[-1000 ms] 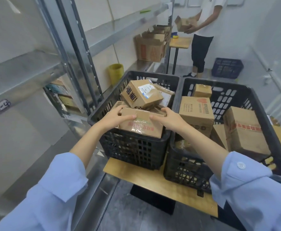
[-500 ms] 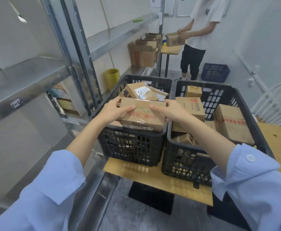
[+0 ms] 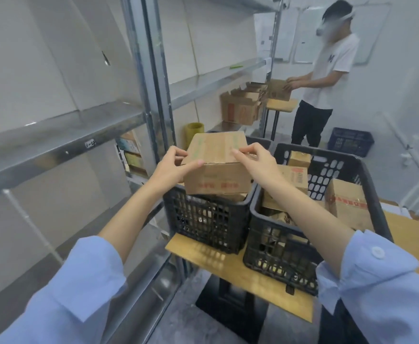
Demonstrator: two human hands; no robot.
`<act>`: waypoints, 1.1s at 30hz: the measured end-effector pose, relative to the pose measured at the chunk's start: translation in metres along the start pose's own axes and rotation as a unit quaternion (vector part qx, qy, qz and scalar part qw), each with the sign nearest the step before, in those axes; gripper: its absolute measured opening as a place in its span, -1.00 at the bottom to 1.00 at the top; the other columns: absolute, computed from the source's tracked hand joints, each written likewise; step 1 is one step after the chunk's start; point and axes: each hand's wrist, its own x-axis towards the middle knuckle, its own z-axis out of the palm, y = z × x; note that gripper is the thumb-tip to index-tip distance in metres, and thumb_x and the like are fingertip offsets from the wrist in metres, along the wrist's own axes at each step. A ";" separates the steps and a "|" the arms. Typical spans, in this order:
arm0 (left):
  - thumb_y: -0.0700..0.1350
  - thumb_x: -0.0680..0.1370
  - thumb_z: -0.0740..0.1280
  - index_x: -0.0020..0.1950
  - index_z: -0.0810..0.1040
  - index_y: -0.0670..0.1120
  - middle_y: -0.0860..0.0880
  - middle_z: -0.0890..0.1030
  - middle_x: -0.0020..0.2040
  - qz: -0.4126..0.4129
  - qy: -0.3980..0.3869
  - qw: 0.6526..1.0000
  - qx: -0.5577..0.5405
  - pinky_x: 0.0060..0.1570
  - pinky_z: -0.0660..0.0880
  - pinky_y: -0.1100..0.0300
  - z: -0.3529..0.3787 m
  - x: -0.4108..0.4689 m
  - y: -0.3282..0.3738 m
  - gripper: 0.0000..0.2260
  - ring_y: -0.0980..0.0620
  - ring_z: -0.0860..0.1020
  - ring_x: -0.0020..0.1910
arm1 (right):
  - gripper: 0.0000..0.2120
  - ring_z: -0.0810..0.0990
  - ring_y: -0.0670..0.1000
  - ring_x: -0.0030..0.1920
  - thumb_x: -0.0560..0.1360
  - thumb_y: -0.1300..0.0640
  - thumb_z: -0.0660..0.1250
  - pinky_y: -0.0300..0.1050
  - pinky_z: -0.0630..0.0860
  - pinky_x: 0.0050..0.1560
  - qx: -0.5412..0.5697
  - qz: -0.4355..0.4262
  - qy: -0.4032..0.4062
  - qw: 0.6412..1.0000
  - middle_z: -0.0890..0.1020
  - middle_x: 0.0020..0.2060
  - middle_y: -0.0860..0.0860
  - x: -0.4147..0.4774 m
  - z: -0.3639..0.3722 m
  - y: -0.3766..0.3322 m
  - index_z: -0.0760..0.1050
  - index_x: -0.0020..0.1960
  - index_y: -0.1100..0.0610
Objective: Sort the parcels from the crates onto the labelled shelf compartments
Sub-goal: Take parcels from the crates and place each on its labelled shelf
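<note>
Leftmost, a bare metal shelf (image 3: pixel 54 135) runs along the wall, with a small label (image 3: pixel 90 144) on its front rail; the writing is too small to read. Steel uprights (image 3: pixel 153 95) divide it from the next bay, where open cartons (image 3: pixel 240 108) sit on a lower level and a yellow roll (image 3: pixel 194 130) stands in front of them.

Next, the left grip (image 3: pixel 172 167), on a pale blue sleeve: thumb laid along the near top edge of the parcel (image 3: pixel 216 180), fingers curled over its left top edge. Firm hold.

Parcel is a brown cardboard box, held roughly level above the near right corner of the left crate (image 3: pixel 203 219), its underside about at rim height. Green tape strips across the top, red print on the front face, blurred. Cannot tell whether it touches the boxes under it.

Right grip (image 3: pixel 258 162): fingertips pinch the parcel's right top edge, wrist arched above it. So both hands are closed on the one box.

Right crate (image 3: pixel 278 244) stands touching the left one. Inside are several more parcels, one with red lettering (image 3: pixel 295 177) near the left wall and a larger one (image 3: pixel 347 202) leaning at the right.

Both crates rest on a wooden table (image 3: pixel 228 264).

Far right, at the back, another person (image 3: pixel 327 70) in a white shirt handles a carton; a blue crate (image 3: pixel 350 141) sits on the floor beside them.
</note>
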 end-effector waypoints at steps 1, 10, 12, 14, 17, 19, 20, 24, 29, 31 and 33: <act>0.18 0.45 0.46 0.17 0.38 0.00 -0.03 0.52 0.25 0.002 0.017 1.000 -0.007 0.07 0.60 -0.05 0.002 -0.011 0.001 -0.55 0.01 0.52 0.21 | -0.65 0.44 -0.02 0.19 0.56 -0.11 0.32 -0.08 0.43 0.09 0.008 -0.014 -0.003 1.000 0.47 0.15 -0.06 -0.005 -0.001 0.000 0.46 0.21 0.09; 0.04 0.44 0.52 0.47 0.33 -0.08 -0.01 0.44 0.37 -0.026 0.140 0.990 0.005 0.05 0.53 0.18 0.014 -0.107 0.009 -0.32 0.02 0.46 0.24 | -0.53 0.42 0.05 0.34 0.54 -0.05 0.36 0.12 0.48 0.29 0.056 -0.091 -0.110 0.988 0.38 0.40 0.00 -0.057 -0.003 0.010 0.34 0.39 -0.01; -0.02 0.45 0.52 0.42 0.39 -0.08 0.04 0.48 0.25 -0.024 0.161 0.987 -0.006 -0.19 0.45 0.39 0.016 -0.127 0.011 -0.41 0.12 0.50 0.08 | -0.53 0.39 0.03 0.34 0.54 -0.08 0.34 0.14 0.46 0.31 0.056 -0.103 -0.128 0.985 0.34 0.41 0.02 -0.067 -0.001 0.010 0.35 0.41 -0.03; -0.07 0.45 0.52 0.42 0.39 -0.05 0.09 0.48 0.19 -0.019 0.177 0.984 -0.018 -0.17 0.44 0.45 0.014 -0.149 0.012 -0.42 0.15 0.51 0.11 | -0.53 0.35 -0.05 0.30 0.55 -0.08 0.33 0.00 0.41 0.32 0.057 -0.114 -0.143 0.981 0.32 0.41 0.02 -0.079 0.001 0.006 0.37 0.42 -0.03; -0.01 0.43 0.55 0.49 0.25 0.15 0.02 0.36 0.42 -0.020 0.139 0.990 -0.027 0.27 0.40 0.15 0.003 -0.182 0.011 -0.28 0.02 0.34 0.41 | -0.55 0.37 -0.05 0.32 0.53 -0.10 0.36 -0.12 0.34 0.30 0.076 -0.124 -0.162 0.976 0.35 0.38 0.01 -0.093 0.007 0.002 0.42 0.38 -0.05; 0.04 0.44 0.53 0.50 0.17 0.26 0.02 0.26 0.51 -0.025 0.115 0.993 -0.021 0.36 0.35 0.02 -0.003 -0.203 0.014 -0.25 0.02 0.22 0.48 | -0.52 0.39 -0.04 0.32 0.46 -0.16 0.42 -0.06 0.38 0.31 0.094 -0.128 -0.179 0.971 0.38 0.34 -0.01 -0.104 0.012 0.002 0.43 0.33 -0.07; 0.03 0.45 0.52 0.50 0.17 0.28 0.02 0.27 0.51 -0.027 0.117 0.992 -0.027 0.31 0.40 0.03 -0.005 -0.212 0.016 -0.26 0.03 0.23 0.49 | -0.49 0.39 -0.05 0.30 0.43 -0.17 0.45 -0.07 0.39 0.29 0.100 -0.134 -0.188 0.968 0.39 0.32 -0.02 -0.111 0.016 0.002 0.43 0.31 -0.07; -0.08 0.44 0.53 0.48 0.25 0.23 -0.06 0.37 0.41 -0.011 0.175 0.983 -0.057 0.01 0.60 0.21 -0.007 -0.244 0.020 -0.28 0.22 0.48 0.25 | -0.43 0.40 -0.05 0.30 0.35 -0.16 0.53 -0.02 0.41 0.32 0.120 -0.170 -0.212 0.955 0.42 0.29 -0.05 -0.134 0.026 -0.004 0.42 0.28 -0.07; 0.09 0.23 0.63 0.45 0.35 0.16 0.02 0.35 0.42 0.005 0.282 0.959 -0.020 0.29 0.49 0.01 -0.015 -0.276 0.022 -0.16 0.03 0.42 0.38 | -0.42 0.41 -0.02 0.35 0.32 -0.14 0.56 0.17 0.43 0.34 0.157 -0.209 -0.254 0.931 0.47 0.28 -0.21 -0.148 0.032 -0.017 0.42 0.27 -0.15; 0.17 0.16 0.64 0.43 0.37 0.17 0.04 0.37 0.40 0.002 0.295 0.955 -0.024 0.27 0.51 0.02 -0.021 -0.285 0.025 -0.12 0.00 0.46 0.36 | -0.36 0.38 0.00 0.39 0.34 -0.05 0.58 0.18 0.42 0.36 0.176 -0.217 -0.260 0.924 0.44 0.34 -0.14 -0.151 0.035 -0.024 0.39 0.34 -0.13; 0.22 0.14 0.59 0.43 0.38 0.13 0.07 0.39 0.38 -0.008 0.298 0.954 -0.037 0.16 0.55 0.14 -0.025 -0.296 0.034 -0.12 0.13 0.51 0.26 | -0.29 0.38 0.01 0.39 0.33 0.02 0.59 0.16 0.43 0.35 0.183 -0.223 -0.265 0.920 0.40 0.39 -0.09 -0.154 0.039 -0.029 0.35 0.39 -0.12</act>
